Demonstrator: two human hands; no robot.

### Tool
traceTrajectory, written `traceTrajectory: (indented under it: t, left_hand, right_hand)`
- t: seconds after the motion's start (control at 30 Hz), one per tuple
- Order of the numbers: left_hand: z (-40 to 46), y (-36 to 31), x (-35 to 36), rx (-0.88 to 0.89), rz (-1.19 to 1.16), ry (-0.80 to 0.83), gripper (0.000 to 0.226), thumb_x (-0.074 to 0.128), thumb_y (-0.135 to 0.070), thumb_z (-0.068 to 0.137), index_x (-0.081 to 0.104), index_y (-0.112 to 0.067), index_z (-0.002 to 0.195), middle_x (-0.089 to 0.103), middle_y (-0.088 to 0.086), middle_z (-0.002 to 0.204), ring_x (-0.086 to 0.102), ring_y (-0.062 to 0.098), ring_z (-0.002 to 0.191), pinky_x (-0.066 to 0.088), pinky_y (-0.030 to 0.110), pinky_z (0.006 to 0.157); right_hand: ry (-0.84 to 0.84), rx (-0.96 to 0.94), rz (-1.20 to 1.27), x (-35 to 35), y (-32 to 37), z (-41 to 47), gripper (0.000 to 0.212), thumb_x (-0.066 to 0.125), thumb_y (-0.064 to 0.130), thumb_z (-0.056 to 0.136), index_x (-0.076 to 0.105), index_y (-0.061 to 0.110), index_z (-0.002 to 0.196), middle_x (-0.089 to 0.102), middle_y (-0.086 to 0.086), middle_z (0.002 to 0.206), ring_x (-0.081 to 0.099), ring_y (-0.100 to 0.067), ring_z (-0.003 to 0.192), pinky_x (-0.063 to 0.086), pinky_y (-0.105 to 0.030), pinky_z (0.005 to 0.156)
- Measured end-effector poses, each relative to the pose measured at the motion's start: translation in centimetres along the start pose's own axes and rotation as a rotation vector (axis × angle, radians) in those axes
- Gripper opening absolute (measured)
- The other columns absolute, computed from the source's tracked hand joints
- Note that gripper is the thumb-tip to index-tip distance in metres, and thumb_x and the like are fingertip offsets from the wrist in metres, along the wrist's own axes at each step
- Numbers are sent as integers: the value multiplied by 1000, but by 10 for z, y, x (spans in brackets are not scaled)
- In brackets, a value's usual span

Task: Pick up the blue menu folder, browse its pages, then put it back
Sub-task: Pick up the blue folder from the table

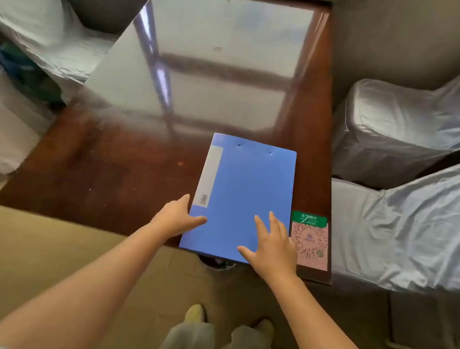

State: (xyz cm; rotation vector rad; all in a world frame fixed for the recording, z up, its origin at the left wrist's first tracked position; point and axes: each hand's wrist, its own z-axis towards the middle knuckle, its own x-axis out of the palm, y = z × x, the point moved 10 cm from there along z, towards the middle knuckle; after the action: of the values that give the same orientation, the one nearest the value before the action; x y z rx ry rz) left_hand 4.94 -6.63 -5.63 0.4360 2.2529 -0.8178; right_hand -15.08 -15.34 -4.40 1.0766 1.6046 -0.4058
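Note:
The blue menu folder [246, 188] lies closed and flat on the dark glossy table [124, 166], near its front right corner, with a pale label strip along its left side. My left hand [177, 218] is at the folder's lower left edge, thumb lying on the cover. My right hand [273, 246] rests on the lower right part of the cover with fingers spread. The folder's near edge sticks out slightly past the table's front edge.
A pink and green QR-code card [311, 240] lies flat just right of the folder. Seats covered in pale cloth stand at the right [410, 215] and left [27, 39] of the table. A round bin shows under the table's front edge [215, 262].

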Motion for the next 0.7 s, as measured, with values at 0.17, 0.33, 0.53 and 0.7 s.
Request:
traceTrajectory:
  t: [0.17, 0.33, 0.53, 0.7]
  left_hand:
    - [-3, 14, 14, -29, -135, 47, 54, 63, -31, 83, 45, -7, 127, 58, 13, 127, 58, 20, 97, 43, 23, 68]
    - [-6, 26, 25, -102, -444, 55, 42, 65, -16, 84, 49, -7, 122, 61, 4, 103, 60, 17, 87, 52, 27, 67]
    - [-7, 40, 27, -170, -694, 128, 29, 58, 0, 86, 56, -4, 116, 61, 15, 121, 58, 26, 109, 50, 41, 91]
    - [-18, 32, 18, -106, -737, 153, 24, 57, -2, 88, 48, -13, 107, 62, 14, 109, 63, 27, 102, 58, 37, 72]
  right_hand:
    - [27, 31, -60, 28, 4, 3, 77, 50, 59, 83, 18, 24, 144, 15, -9, 156, 16, -29, 141, 36, -43, 105]
    - [3, 28, -118, 39, 9, -1, 78, 46, 60, 85, 14, 22, 145, 14, -10, 156, 10, -32, 142, 35, -42, 106]
    - [-3, 23, -137, 41, 12, -3, 79, 42, 63, 84, 12, 22, 145, 14, -11, 156, 9, -32, 143, 34, -42, 107]
    - [43, 10, -47, 36, 18, -4, 75, 43, 61, 85, 15, 24, 145, 15, -8, 156, 11, -29, 143, 36, -42, 105]
